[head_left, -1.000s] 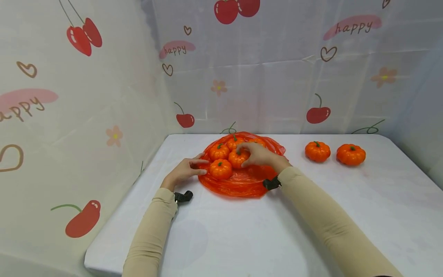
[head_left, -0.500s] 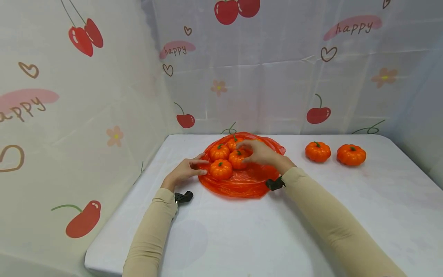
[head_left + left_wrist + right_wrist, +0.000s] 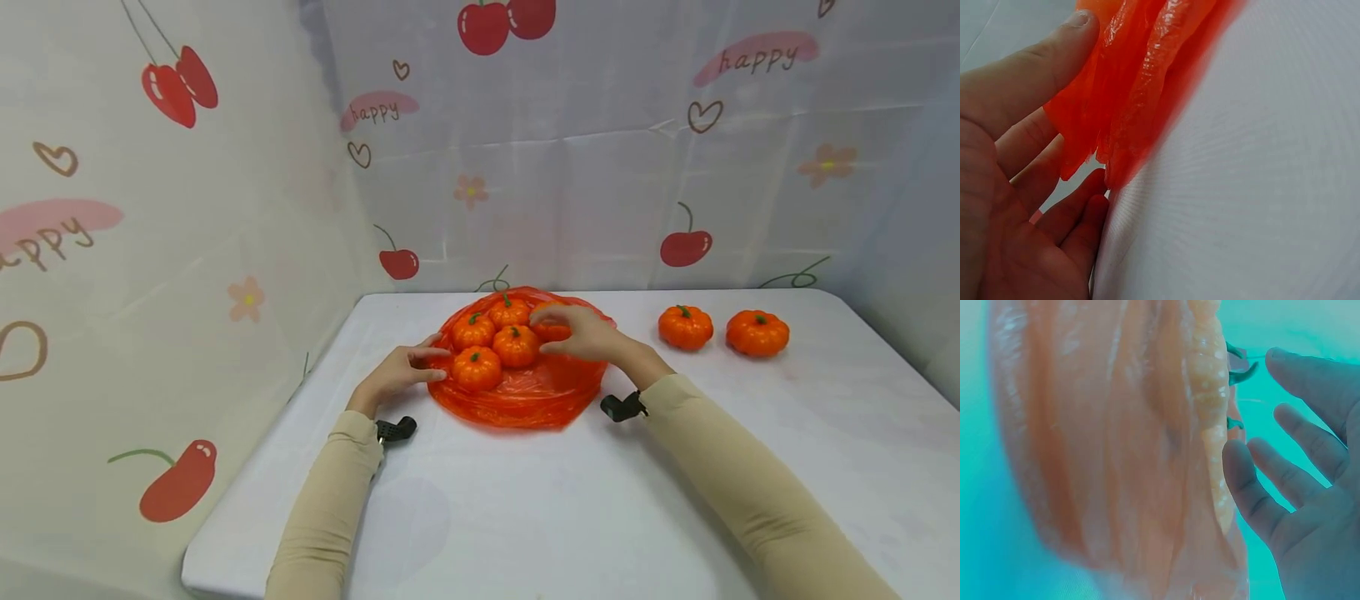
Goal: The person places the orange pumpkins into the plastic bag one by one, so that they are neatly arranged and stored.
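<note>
Several small orange pumpkins with green stems, among them a front pumpkin (image 3: 477,369) and a middle pumpkin (image 3: 516,346), sit together on the spread red plastic bag (image 3: 517,410). My left hand (image 3: 393,375) holds the bag's left side. In the left wrist view the thumb (image 3: 1041,69) lies at the near face of the crumpled plastic, with fingers behind it. My right hand (image 3: 588,335) hovers at the right of the group, fingers apart and holding nothing. It partly covers another pumpkin (image 3: 552,332). In the right wrist view its fingertips (image 3: 1238,459) are beside the pumpkins.
Two more orange pumpkins, a left one (image 3: 686,327) and a right one (image 3: 757,333), stand on the white table (image 3: 480,517) at the back right. A patterned sheet (image 3: 570,192) hangs behind the table and along its left side.
My right hand has let go of the middle pumpkin and drawn away to the right. The left hand has stayed at the bag's left side.
</note>
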The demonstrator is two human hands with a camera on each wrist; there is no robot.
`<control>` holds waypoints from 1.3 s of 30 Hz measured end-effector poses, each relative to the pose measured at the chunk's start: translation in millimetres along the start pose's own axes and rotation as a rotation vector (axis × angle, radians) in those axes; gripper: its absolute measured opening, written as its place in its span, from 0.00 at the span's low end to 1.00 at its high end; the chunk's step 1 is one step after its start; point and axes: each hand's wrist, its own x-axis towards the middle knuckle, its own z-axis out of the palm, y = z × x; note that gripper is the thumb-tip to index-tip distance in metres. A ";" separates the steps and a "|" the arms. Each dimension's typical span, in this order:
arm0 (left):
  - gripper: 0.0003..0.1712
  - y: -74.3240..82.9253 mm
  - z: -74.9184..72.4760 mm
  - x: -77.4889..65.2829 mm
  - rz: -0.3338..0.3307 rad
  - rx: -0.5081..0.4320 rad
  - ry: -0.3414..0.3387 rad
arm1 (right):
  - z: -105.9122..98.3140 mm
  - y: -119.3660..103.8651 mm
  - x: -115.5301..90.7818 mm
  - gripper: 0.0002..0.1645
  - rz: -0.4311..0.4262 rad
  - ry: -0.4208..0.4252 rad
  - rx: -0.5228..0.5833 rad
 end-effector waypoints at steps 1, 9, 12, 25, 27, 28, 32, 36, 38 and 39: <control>0.30 -0.1 0.0 -0.6 0.001 0.003 0.001 | -0.3 1.2 -2.4 0.27 -0.004 0.003 -0.003; 0.30 0.9 -0.6 -3.2 -0.012 0.007 0.006 | -6.0 8.1 -22.2 0.27 -0.044 0.023 0.041; 0.30 0.1 -0.3 -3.3 -0.014 0.003 0.003 | -9.9 10.0 -31.6 0.26 -0.013 0.029 0.054; 0.30 -0.7 -0.2 -4.0 -0.010 -0.010 0.006 | -33.0 42.9 -68.9 0.21 -0.019 0.151 0.064; 0.30 -1.0 -0.2 -4.2 -0.006 -0.008 0.004 | -36.3 48.4 -73.6 0.22 -0.006 0.154 0.077; 0.30 -1.1 -0.1 -4.2 -0.010 -0.009 0.007 | -38.0 50.6 -75.8 0.23 0.005 0.158 0.078; 0.30 -0.7 0.5 -3.5 -0.021 -0.009 0.009 | -46.2 56.4 -84.4 0.24 0.048 0.171 0.075; 0.29 0.7 1.0 -2.1 -0.016 -0.002 0.011 | -55.0 59.8 -93.3 0.24 0.100 0.193 0.052; 0.29 1.4 0.8 -1.5 0.001 0.009 0.012 | -58.9 62.1 -97.6 0.24 0.125 0.212 0.041; 0.29 1.7 0.6 -1.2 0.009 0.014 0.012 | -60.9 63.6 -99.7 0.24 0.133 0.216 0.033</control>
